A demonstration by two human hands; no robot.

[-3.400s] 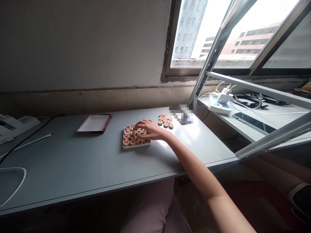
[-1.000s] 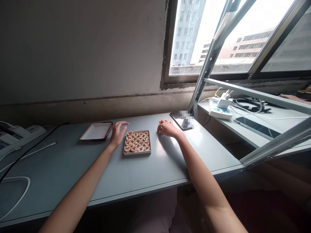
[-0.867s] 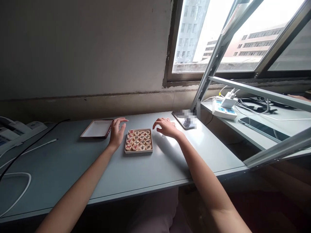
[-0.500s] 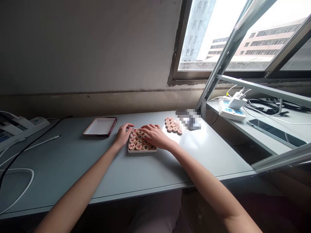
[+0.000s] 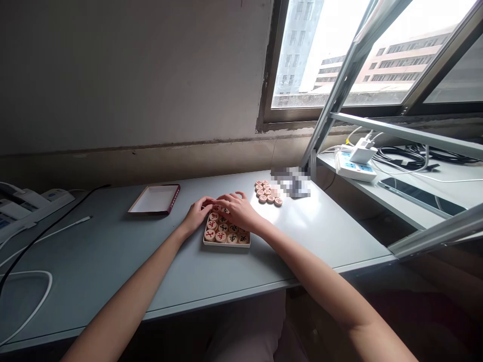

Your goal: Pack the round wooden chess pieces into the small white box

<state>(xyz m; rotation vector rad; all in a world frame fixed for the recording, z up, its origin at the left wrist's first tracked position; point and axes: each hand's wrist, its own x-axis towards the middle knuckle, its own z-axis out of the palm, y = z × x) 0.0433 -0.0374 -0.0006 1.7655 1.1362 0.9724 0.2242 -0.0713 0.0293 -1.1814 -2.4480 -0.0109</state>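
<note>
I have both arms stretched forward, with the box [image 5: 226, 245] of xiangqi pieces [image 5: 221, 236] on the table [image 5: 169, 276]. My left hand [image 5: 196, 215] half-curls at its far-left side; my right hand [image 5: 238, 211], loosely bent, covers its far rows. Any grip I can't tell.

Left hand [image 5: 196, 216] curls beside right hand [image 5: 238, 210] (perhaps just touching).
</note>
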